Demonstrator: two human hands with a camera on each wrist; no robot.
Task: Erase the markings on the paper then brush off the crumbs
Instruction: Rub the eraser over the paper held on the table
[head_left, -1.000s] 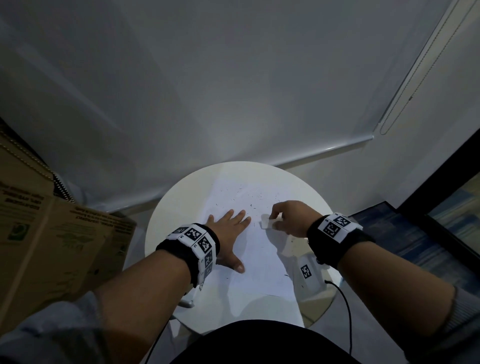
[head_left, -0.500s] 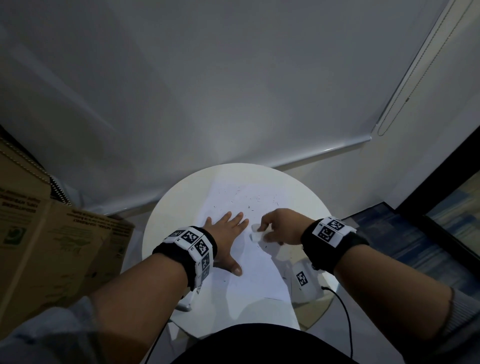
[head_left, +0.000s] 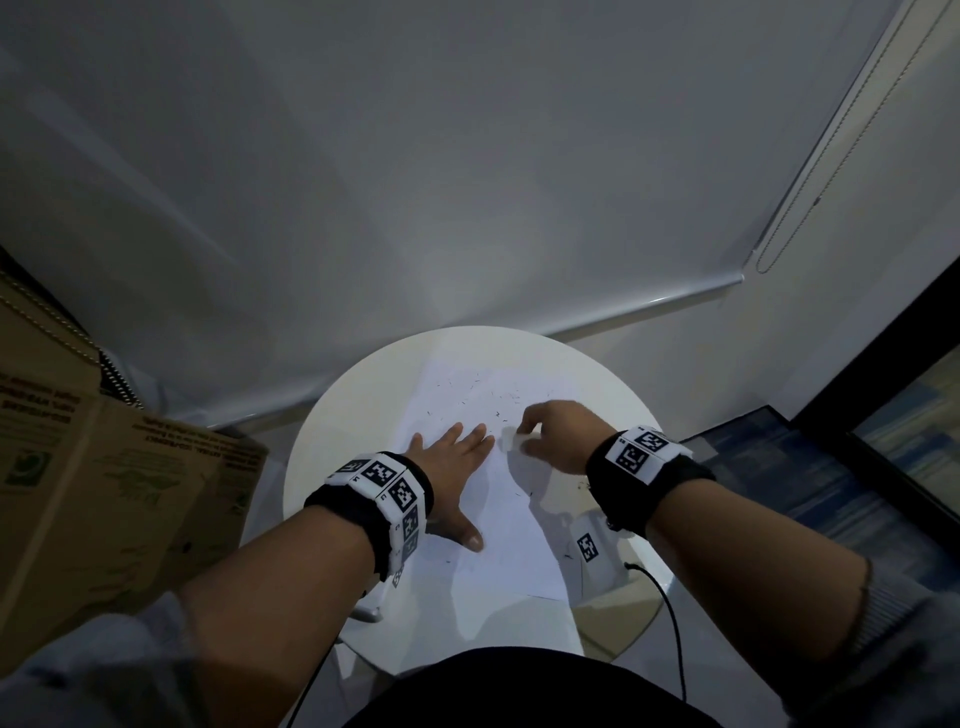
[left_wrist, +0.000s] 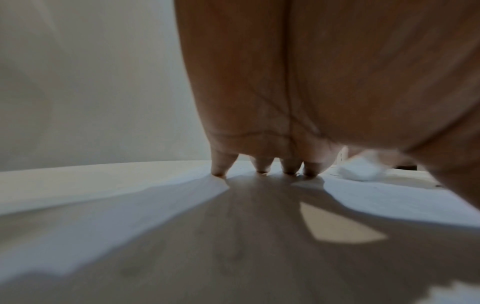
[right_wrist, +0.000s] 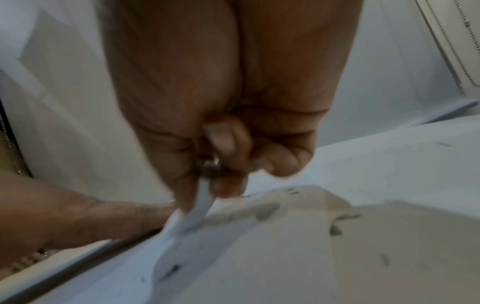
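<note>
Paper (head_left: 498, 499) lay flat on the round white counter (head_left: 332, 467), roughly at its centre, long side running away from the person. Dark eraser crumbs (head_left: 483, 397) were scattered over the far part of the paper, a few more near its right edge.

Left hand (head_left: 452, 467) rested on the left part of the paper, palm down, fingers straight and spread, thumb out toward the near side; in the left wrist view the fingertips (left_wrist: 219, 170) touched the sheet. It held nothing.

Right hand (head_left: 556, 434) was just right of the left hand's fingertips, over the paper, fingers curled and pinching a small white eraser (head_left: 511, 442). The eraser's lower end met the sheet. The right wrist view was blurred, but it showed the eraser (right_wrist: 200, 207) gripped between thumb and fingers.

A cardboard box (head_left: 104, 493) stood left of the counter. A small white tagged block (head_left: 592, 551) sat at the counter's right rim, beside the paper, with a black cable (head_left: 670, 613) trailing from it.
</note>
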